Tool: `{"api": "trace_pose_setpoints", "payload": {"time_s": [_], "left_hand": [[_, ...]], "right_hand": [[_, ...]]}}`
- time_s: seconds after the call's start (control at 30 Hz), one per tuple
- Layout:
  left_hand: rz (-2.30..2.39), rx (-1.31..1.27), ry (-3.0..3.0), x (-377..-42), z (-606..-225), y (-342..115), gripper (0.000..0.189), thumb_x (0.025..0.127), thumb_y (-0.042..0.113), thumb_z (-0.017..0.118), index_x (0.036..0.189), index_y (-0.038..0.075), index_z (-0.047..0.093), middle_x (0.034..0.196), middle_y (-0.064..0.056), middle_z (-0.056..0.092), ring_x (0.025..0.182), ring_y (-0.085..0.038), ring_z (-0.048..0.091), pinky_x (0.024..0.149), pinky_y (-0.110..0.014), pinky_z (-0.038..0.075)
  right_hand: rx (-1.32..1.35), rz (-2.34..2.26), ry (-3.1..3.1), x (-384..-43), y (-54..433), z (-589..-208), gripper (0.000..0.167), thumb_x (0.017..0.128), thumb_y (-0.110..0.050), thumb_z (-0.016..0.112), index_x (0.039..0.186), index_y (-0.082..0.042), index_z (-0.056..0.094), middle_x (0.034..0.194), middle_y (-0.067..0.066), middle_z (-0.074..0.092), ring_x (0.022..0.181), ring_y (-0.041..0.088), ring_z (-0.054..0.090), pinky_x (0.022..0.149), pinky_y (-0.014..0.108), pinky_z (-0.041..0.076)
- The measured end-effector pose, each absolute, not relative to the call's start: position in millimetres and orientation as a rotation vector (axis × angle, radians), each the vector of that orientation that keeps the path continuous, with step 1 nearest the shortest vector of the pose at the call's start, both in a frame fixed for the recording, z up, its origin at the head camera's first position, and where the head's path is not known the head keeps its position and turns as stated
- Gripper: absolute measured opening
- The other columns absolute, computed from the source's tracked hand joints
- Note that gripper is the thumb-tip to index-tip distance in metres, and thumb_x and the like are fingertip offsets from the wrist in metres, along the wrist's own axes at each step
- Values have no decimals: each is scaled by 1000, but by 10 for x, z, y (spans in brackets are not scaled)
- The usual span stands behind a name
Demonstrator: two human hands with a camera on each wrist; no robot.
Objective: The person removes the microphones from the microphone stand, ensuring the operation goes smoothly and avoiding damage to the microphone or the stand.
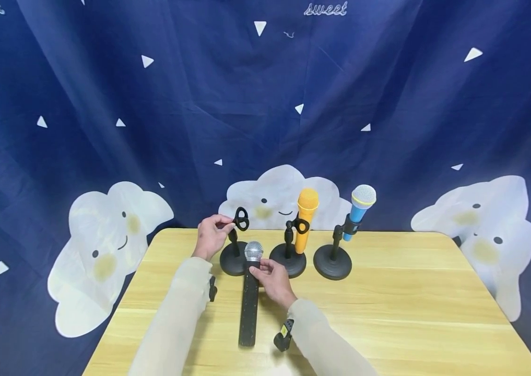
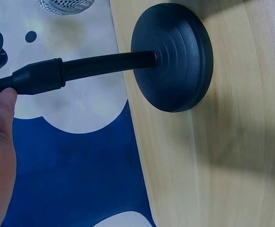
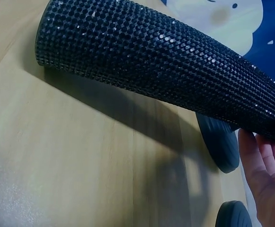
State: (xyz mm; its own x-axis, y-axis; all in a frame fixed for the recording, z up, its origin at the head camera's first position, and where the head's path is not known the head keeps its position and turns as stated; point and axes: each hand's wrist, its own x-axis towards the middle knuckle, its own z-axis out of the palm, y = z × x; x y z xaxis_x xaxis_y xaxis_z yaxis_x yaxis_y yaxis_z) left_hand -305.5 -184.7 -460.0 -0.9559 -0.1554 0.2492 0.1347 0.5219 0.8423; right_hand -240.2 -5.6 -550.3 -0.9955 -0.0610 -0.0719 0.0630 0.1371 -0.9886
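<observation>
My left hand (image 1: 212, 236) pinches the neck of the left black microphone stand (image 2: 104, 65), just under its ring-shaped clip (image 1: 242, 219). The clip holds no microphone. In my right hand (image 1: 274, 280) is a black microphone (image 1: 249, 308) with a silver mesh head (image 1: 253, 250), gripped near the head. Its rhinestone-studded handle (image 3: 142, 52) slants above the table in the right wrist view. The silver head is close in front of the left stand's round base (image 2: 175, 56).
An orange microphone (image 1: 306, 219) stands at the middle stand (image 1: 288, 259). On the right stand (image 1: 332, 262), a blue microphone (image 1: 359, 209) sits tilted in the clip. The wooden table (image 1: 415, 308) ends at a dark blue curtain (image 1: 246, 104) with cloud prints.
</observation>
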Motion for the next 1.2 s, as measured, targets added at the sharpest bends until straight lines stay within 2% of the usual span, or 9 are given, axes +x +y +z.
{"api": "trace_pose_setpoints", "payload": {"time_s": [0.3, 0.73, 1.2], "left_hand": [[-1409, 21, -2470, -3046, -4607, -1840, 9, 88, 5, 77, 95, 1, 77, 97, -15, 73, 92, -29, 71, 89, -41, 55], [-1404, 16, -2450, -3059, -4625, -1851, 8, 87, 4, 77, 94, 0, 76, 96, -16, 74, 92, -29, 71, 89, -40, 55], [-1406, 10, -2437, -3061, -4621, -1844, 8, 86, 3, 77, 93, 0, 76, 95, -16, 74, 90, -30, 72, 89, -41, 54]], "right_hand": [[44, -1943, 2321, -2400, -45, -5574, 48, 88, -20, 79, 122, 10, 62, 99, 13, 68, 87, 20, 68, 73, 29, 59], [2, -1902, 2311, -2380, -22, -5644, 48, 88, -19, 78, 120, 13, 63, 93, 12, 69, 75, 17, 69, 66, 32, 60], [27, -1834, 2303, -2403, -20, -5657, 40, 89, -19, 77, 115, 10, 66, 89, 10, 72, 72, 17, 70, 64, 32, 60]]}}
